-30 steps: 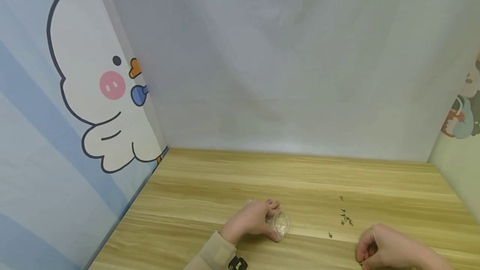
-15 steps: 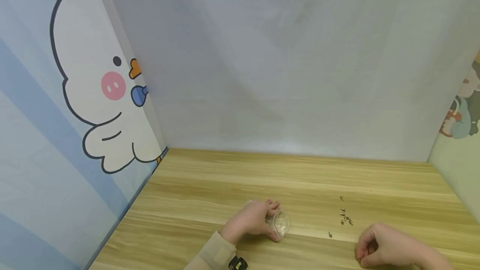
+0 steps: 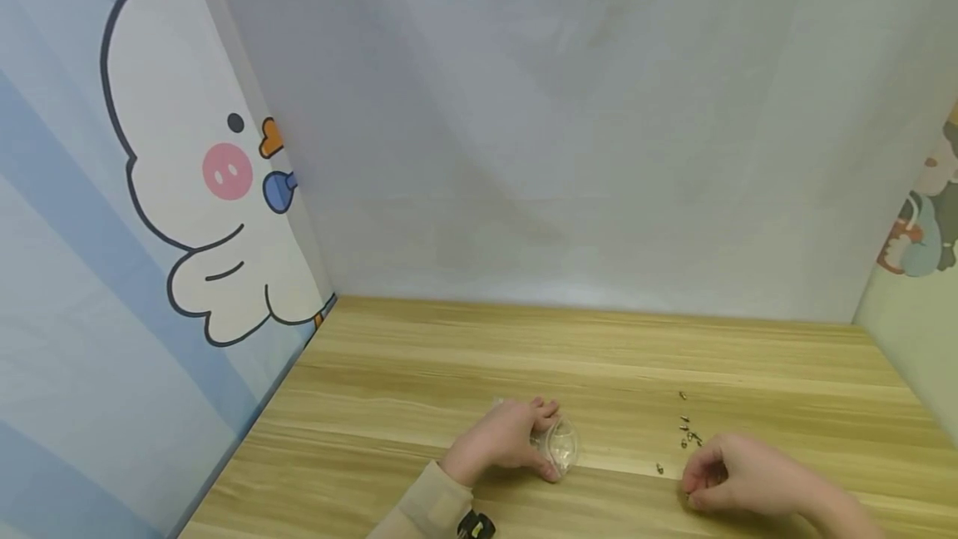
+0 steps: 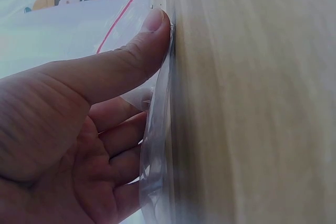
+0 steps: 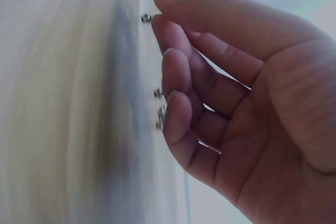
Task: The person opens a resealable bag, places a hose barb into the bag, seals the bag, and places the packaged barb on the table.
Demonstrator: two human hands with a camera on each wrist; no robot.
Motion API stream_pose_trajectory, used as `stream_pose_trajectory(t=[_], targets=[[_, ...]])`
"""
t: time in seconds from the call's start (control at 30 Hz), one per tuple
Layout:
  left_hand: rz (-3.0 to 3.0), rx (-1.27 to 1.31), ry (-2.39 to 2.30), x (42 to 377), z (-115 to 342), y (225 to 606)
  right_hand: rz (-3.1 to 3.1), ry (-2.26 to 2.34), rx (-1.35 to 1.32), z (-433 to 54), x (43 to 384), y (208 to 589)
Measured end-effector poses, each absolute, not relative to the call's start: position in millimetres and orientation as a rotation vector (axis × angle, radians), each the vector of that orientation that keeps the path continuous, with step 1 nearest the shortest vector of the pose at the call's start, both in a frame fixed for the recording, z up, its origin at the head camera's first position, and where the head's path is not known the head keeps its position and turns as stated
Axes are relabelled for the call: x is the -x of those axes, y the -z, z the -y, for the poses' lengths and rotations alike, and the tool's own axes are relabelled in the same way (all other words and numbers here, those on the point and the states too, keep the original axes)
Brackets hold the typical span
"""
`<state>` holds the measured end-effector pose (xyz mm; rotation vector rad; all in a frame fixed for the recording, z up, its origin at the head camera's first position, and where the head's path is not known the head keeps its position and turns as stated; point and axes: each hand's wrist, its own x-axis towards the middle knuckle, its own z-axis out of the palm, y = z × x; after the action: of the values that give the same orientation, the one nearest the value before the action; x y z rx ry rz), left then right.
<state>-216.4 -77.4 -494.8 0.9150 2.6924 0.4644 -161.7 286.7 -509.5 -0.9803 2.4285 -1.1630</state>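
Note:
My left hand (image 3: 505, 442) grips a clear plastic zip bag (image 3: 561, 445), its round mouth facing right. In the left wrist view, the thumb presses along the bag's edge (image 4: 157, 145), the fingers lie behind it, and a red seal line shows on the plastic. Over the table's right side, my right hand (image 3: 741, 477) has its thumb and forefinger together at a tiny metal piece (image 3: 688, 496), mostly hidden by the fingertips. Small metal pieces (image 3: 690, 437) lie loosely grouped behind this hand, with a single metal piece (image 3: 659, 468) left of it. They are too small to identify.
The wood-grain table (image 3: 419, 356) meets a grey curtain (image 3: 584, 148) at the back. A blue-and-white cartoon panel (image 3: 202, 190) borders the left side, and a pale printed panel (image 3: 920, 298) the right. A black wrist strap (image 3: 476, 525) sits by the left cuff.
My right hand has moved left and slightly away from me over the table, toward the bag, its fingertips still together. The left hand and the bag have stayed in place.

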Motion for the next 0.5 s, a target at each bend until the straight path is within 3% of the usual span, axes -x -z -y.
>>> stream_pose_trajectory(t=[0.5], targets=[[-2.699,-0.918,-0.463,216.5,77.3,494.8,-2.546,1.233,0.846,-223.7,179.9,501.7]])
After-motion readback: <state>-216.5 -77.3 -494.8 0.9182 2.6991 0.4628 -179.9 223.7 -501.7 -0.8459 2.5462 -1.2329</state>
